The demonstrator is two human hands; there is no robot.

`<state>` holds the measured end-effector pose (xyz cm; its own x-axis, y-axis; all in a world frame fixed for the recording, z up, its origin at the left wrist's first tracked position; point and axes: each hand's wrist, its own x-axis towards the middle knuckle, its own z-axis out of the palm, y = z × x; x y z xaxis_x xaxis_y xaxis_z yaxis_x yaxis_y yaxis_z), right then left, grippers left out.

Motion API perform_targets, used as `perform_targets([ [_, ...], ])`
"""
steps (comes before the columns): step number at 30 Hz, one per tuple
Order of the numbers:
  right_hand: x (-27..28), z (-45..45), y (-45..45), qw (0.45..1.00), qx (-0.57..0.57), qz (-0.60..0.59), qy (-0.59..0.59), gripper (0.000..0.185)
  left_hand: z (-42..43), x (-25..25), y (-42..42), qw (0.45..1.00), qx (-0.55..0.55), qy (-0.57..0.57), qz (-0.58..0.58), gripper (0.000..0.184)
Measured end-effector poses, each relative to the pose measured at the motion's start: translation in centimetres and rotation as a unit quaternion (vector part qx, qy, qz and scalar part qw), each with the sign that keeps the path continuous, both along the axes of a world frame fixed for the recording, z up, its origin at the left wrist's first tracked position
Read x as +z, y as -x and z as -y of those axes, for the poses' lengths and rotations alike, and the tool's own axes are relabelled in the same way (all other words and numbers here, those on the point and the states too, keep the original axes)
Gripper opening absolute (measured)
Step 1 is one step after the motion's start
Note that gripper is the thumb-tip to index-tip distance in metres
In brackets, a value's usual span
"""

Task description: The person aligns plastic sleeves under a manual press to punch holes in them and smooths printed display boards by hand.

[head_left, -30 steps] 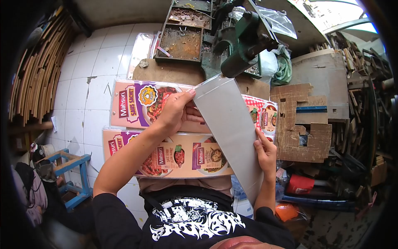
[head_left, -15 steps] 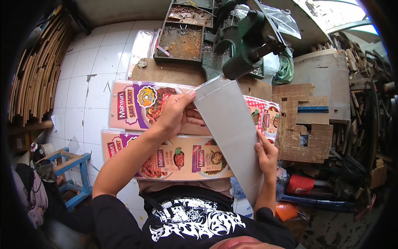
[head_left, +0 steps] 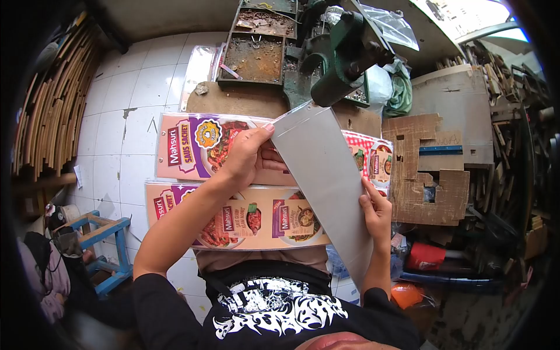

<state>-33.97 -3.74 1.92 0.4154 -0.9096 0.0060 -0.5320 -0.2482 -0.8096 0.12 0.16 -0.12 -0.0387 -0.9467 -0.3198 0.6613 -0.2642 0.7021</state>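
Flat grey rectangular panel (head_left: 324, 163) is slanting between your hands, its far end sitting right by the nose of the dark green metal machine (head_left: 335, 84); whether they're touching, I'm not making out. Your left hand (head_left: 248, 153) is pinching the left edge near that end, and your right hand (head_left: 378, 213) is pinching the right edge, lower down. Two long peach printed strips (head_left: 175, 166) are lying underneath, one nearer you.

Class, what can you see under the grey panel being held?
The upper printed sheet and lower printed sheet stick out from under the grey panel; their covered parts cannot be seen.
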Motion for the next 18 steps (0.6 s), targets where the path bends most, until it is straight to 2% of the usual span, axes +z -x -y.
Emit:
perform_targets([
  [2, -0.4, 0.0, 0.5, 0.999, 0.018, 0.023, 0.045, 0.039, 0.1, -0.1, 0.0, 1.000, 0.004, 0.004, 0.003, 0.049],
  [7, 1.7, -1.9, 0.7, 0.996, -0.038, -0.080, 0.000, 0.037, -0.3, 0.0, 0.5, 1.000, -0.006, 0.011, -0.001, 0.051],
  [8, 2.1, -2.6, 0.5, 0.996, -0.038, -0.078, 0.000, 0.037, -0.4, 0.2, 0.5, 0.998, -0.013, 0.043, -0.043, 0.055],
  [10, 2.3, -3.6, -0.1, 0.997, -0.064, 0.025, -0.041, 0.035, -0.2, 0.8, 0.4, 0.993, -0.015, 0.070, -0.097, 0.066],
  [11, 2.0, -3.9, 0.2, 0.997, -0.065, 0.027, -0.039, 0.035, -0.1, 0.4, 0.4, 0.993, -0.017, 0.071, -0.095, 0.066],
  [13, 1.3, -4.8, 1.1, 0.993, 0.003, 0.103, -0.059, 0.036, 0.1, -0.3, 0.3, 0.994, -0.030, 0.073, -0.073, 0.067],
  [14, 1.4, -5.4, 1.7, 0.987, 0.008, 0.113, -0.118, 0.041, 0.1, -0.6, 0.4, 0.997, -0.041, 0.054, -0.034, 0.067],
  [15, 1.4, -5.7, 2.6, 0.987, 0.004, 0.112, -0.117, 0.041, 0.0, -0.6, 0.7, 0.997, -0.045, 0.055, -0.035, 0.067],
  [16, 1.4, -5.7, 3.4, 0.911, 0.061, 0.233, -0.334, 0.050, -0.1, -0.8, 0.9, 0.995, -0.062, 0.063, 0.047, 0.066],
  [17, 0.8, -5.8, 3.5, 0.830, 0.127, 0.338, -0.425, 0.057, -0.1, -0.7, 1.1, 0.986, -0.079, 0.073, 0.131, 0.065],
  [18, 0.4, -5.9, 3.2, 0.711, 0.181, 0.423, -0.532, 0.065, -0.2, -0.4, 1.5, 0.976, -0.082, 0.090, 0.178, 0.061],
])
